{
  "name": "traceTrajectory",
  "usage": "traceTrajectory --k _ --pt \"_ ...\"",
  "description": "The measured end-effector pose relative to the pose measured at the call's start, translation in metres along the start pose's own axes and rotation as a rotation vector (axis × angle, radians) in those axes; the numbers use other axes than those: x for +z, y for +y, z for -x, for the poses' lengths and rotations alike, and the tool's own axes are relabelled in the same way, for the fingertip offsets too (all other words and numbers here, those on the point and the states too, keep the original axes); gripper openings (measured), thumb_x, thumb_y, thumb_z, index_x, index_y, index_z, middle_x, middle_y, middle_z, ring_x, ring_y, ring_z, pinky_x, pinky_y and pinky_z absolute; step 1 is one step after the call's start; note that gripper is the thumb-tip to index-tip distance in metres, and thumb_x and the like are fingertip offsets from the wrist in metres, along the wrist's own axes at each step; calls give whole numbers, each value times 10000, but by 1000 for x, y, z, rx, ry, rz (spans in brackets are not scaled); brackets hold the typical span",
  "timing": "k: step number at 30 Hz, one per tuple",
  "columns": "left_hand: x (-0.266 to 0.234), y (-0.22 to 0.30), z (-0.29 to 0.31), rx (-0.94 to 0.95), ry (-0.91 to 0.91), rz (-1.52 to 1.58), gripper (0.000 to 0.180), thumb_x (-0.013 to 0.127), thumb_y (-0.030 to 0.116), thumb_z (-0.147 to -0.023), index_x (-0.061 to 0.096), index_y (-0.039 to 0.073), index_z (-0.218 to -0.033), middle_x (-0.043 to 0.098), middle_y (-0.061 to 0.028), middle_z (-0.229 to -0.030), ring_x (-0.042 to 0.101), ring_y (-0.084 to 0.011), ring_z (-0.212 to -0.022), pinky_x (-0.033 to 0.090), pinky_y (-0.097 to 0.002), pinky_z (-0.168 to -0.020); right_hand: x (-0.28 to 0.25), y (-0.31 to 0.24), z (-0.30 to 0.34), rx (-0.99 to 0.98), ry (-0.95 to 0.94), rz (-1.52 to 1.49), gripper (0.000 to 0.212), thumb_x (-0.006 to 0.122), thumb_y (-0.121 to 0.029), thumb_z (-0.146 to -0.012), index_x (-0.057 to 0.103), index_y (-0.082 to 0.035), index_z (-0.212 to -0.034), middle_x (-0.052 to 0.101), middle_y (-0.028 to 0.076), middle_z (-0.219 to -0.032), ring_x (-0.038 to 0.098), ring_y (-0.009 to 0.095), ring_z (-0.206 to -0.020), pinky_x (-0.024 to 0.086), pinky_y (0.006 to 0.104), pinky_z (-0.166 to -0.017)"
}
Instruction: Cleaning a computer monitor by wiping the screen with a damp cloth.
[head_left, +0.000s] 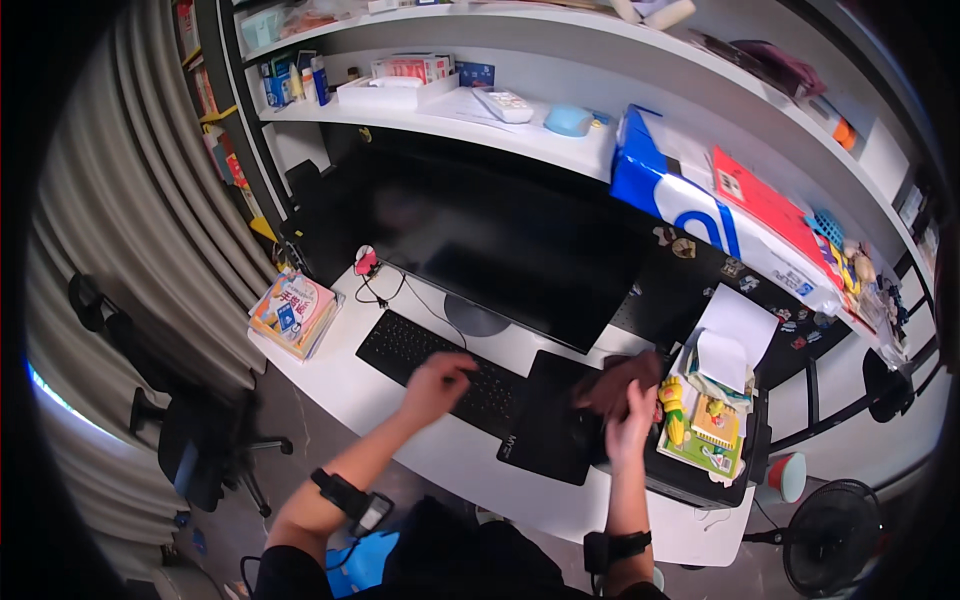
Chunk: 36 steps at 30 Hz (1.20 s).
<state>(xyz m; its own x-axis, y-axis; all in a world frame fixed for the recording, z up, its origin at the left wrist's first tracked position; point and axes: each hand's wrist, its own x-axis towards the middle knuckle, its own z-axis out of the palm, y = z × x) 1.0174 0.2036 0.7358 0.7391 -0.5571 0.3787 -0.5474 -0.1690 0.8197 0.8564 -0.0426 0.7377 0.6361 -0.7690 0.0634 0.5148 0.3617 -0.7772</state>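
My right hand point(629, 428) grips a crumpled dark brown cloth point(615, 384), slightly blurred, above the right part of the black mouse pad point(548, 420). My left hand point(436, 386) hovers over the middle of the black keyboard point(395, 345), its fingers curled in and nothing showing between them. Beyond both hands stands a wide monitor point(500, 250) with a dark screen, on a round grey base point(476, 317). The cloth hides part of the pad.
Books point(292, 312) are stacked on the white desk's left end. At right, a black printer-like box point(690, 480) bears notebooks, papers and a yellow toy point(674, 412). A loaded shelf point(570, 150) overhangs the monitor. A black fan point(832, 535) and an office chair point(200, 450) flank the desk.
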Motion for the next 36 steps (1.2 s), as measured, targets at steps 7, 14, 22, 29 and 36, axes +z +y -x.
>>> traceTrajectory --k 7,14,22,29,36 --pt "-146 -96 -147 -40 325 -300 354 586 -6 -711 539 48 -1058 532 -126 -1082 528 -251 -872 442 -329 -786 85 -22 -119 -1006 113 1110 406 480 44 -780 490 -40 -1177 496 133 -1147 460 263 -1081 325 332 -950" --pt "-237 -187 -281 -47 402 -327 637 529 -40 -746 293 41 -1333 359 -173 -1324 428 -319 -1108 355 -340 -935 163 14 -154 -1096 536 1631 396 525 59 -646 579 -70 -1016 581 109 -969 487 304 -971 331 394 -875" --pt "-236 -220 -305 -28 215 -195 470 444 -8 -816 396 92 -1272 461 -197 -1001 492 -335 -919 399 -345 -848 325 106 -147 -1003 313 1625 376 488 111 -611 608 -57 -926 588 131 -831 527 310 -849 393 398 -774" --pt "-239 -219 -306 -9 71 -63 450 439 -18 -800 431 78 -1239 492 -176 -968 492 -333 -945 401 -356 -850 482 231 -146 -1032 -63 1423 296 530 23 -621 608 -82 -887 599 83 -822 511 273 -826 392 370 -787" --pt "-217 -318 -325 241 108 -104 300 456 198 -877 500 22 -1116 544 -76 -1009 517 -186 -961 385 -303 -876 555 287 -141 -464 -379 975 200 496 -53 -747 530 -133 -926 586 102 -911 532 313 -941 423 473 -771"
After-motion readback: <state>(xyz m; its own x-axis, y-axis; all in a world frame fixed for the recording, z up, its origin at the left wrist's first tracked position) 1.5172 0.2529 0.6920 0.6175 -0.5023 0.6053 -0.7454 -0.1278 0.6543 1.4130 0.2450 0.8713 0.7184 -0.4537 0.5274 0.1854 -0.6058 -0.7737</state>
